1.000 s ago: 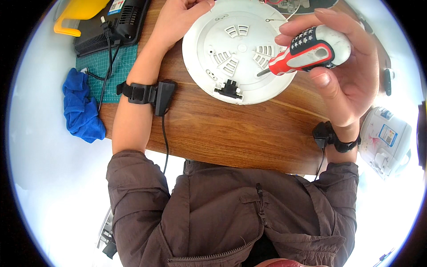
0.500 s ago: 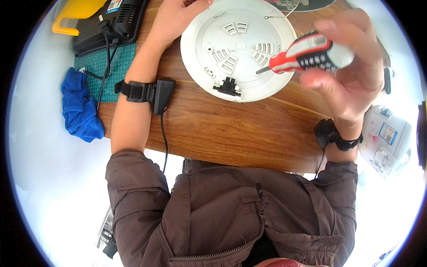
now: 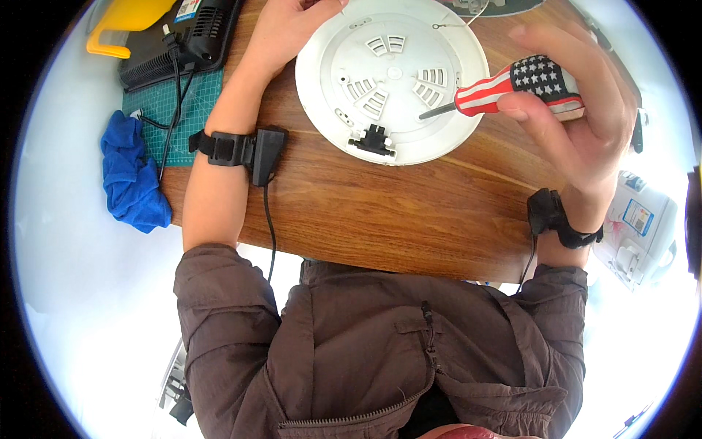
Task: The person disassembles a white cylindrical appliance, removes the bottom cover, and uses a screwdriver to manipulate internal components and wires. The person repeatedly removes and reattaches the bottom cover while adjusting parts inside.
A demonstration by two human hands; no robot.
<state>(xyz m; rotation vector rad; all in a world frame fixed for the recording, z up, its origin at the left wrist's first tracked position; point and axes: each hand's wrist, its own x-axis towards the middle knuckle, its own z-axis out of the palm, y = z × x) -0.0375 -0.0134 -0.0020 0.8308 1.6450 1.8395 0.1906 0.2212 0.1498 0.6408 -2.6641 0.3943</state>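
My left hand [image 3: 289, 33] is at the upper left rim of a white round plastic base [image 3: 398, 99], thumb and fingers closed on it, fingertips partly cut off by the top edge. The base has vent slots, small holes and a black fitting [image 3: 371, 143] near its lower rim. My right hand [image 3: 585, 124] is closed around a screwdriver [image 3: 523, 86] with a stars-and-stripes handle; its shaft points left and down over the base's right part. Whether the tip touches the plastic I cannot tell. A thin white wire [image 3: 475, 18] reaches the base's upper right.
A black device [image 3: 175, 55] with cables and a yellow object [image 3: 131, 22] lie top left on a green mat [image 3: 197, 117], beside a blue cloth [image 3: 131, 172]. A white case [image 3: 636, 227] is at right. The wooden table's front edge [image 3: 395, 267] crosses before my body.
My right hand has shifted slightly right, turning the screwdriver handle so different stars and stripes show. The white base and my left hand have shifted a little up and left.
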